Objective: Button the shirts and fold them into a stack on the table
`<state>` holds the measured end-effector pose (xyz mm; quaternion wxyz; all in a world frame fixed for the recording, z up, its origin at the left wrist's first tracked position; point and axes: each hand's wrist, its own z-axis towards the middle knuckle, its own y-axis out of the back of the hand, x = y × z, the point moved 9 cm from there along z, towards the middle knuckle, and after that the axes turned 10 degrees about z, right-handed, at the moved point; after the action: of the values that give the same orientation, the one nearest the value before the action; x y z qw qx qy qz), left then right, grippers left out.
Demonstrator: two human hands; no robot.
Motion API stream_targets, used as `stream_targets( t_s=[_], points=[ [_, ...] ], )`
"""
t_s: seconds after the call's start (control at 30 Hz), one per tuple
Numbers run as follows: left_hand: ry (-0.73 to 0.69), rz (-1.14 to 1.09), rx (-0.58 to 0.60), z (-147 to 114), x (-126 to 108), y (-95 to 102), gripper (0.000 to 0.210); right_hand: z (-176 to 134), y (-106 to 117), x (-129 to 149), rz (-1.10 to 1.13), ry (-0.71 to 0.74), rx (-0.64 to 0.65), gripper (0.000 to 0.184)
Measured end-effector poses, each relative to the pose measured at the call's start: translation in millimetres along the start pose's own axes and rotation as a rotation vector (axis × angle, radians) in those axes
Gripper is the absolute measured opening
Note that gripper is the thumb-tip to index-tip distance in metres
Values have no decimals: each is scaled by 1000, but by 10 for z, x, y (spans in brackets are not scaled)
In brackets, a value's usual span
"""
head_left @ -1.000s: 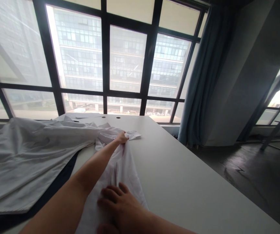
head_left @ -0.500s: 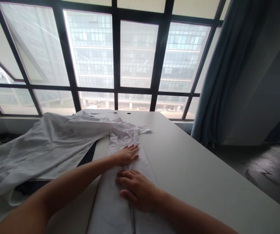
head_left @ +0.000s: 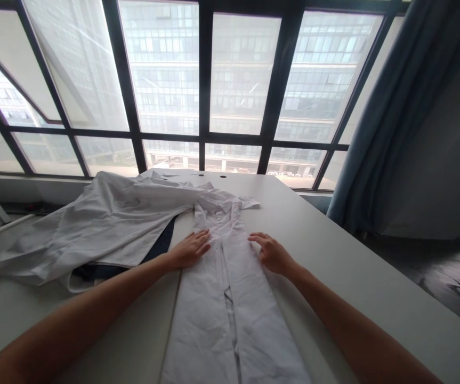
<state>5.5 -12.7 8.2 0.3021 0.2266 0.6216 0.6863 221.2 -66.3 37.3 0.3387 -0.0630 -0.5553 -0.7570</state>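
Observation:
A white collared shirt (head_left: 209,309) lies as a long narrow strip, its collar at the far end and a dark gap running down its middle. My left hand (head_left: 190,249) rests flat on its left edge below the collar, fingers stretched out. At the opposite edge, my right hand (head_left: 273,255) is open, the index finger reaching to the fabric and the other fingers slightly curled. Whether those fingertips press on the cloth I cannot tell. Neither hand grips anything.
More white garments (head_left: 105,218) are heaped loosely on the left, with a dark blue cloth (head_left: 160,245) partly under them. The white table (head_left: 333,282) runs toward the windows (head_left: 237,80). A blue-grey curtain (head_left: 377,133) hangs at the right.
My hands have moved apart from the middle of the shirt, the left toward its left edge and the right out to its right edge. The view has tilted down.

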Motion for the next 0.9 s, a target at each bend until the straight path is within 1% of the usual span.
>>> stream_targets(
  t_s=[0.07, 0.17, 0.27, 0.33, 0.47, 0.53, 0.6, 0.67, 0.73, 0.77, 0.8, 0.83, 0.9],
  points=[
    [-36, -49, 18, -183, 54, -10, 53, -10, 18, -91, -15, -14, 0, 59],
    [-74, -87, 60, -413, 129, 38, 52, -30, 44, -163, 12, -23, 17, 57],
    [-114, -92, 105, -579, 151, 141, 54, -53, 50, -108, 109, 9, 75, 52],
    [-160, -92, 140, -657, 104, 212, 59, -77, 43, -37, 162, 21, 136, 51],
    [-255, -125, 251, -776, -90, 268, 71, -153, 30, 128, 193, 24, 268, 60],
    [-293, -143, 307, -821, -211, 240, 80, -198, 22, 198, 164, 0, 337, 65],
    [-336, -154, 345, -856, -357, 185, 96, -244, 12, 273, 120, -30, 407, 69],
    [-394, -159, 366, -888, -533, 126, 110, -288, 5, 386, 80, -31, 471, 69],
    [-455, -172, 372, -921, -723, 108, 116, -326, 9, 541, 58, 2, 519, 64],
    [-478, -184, 374, -937, -810, 125, 114, -345, 14, 631, 60, 25, 541, 60],
    [-490, -201, 374, -951, -885, 161, 108, -363, 26, 725, 74, 51, 559, 54],
    [-492, -228, 372, -962, -945, 218, 98, -380, 44, 822, 105, 77, 575, 48],
    [-487, -332, 373, -987, -1033, 372, 68, -417, 89, 996, 216, 107, 618, 35]
  ],
)
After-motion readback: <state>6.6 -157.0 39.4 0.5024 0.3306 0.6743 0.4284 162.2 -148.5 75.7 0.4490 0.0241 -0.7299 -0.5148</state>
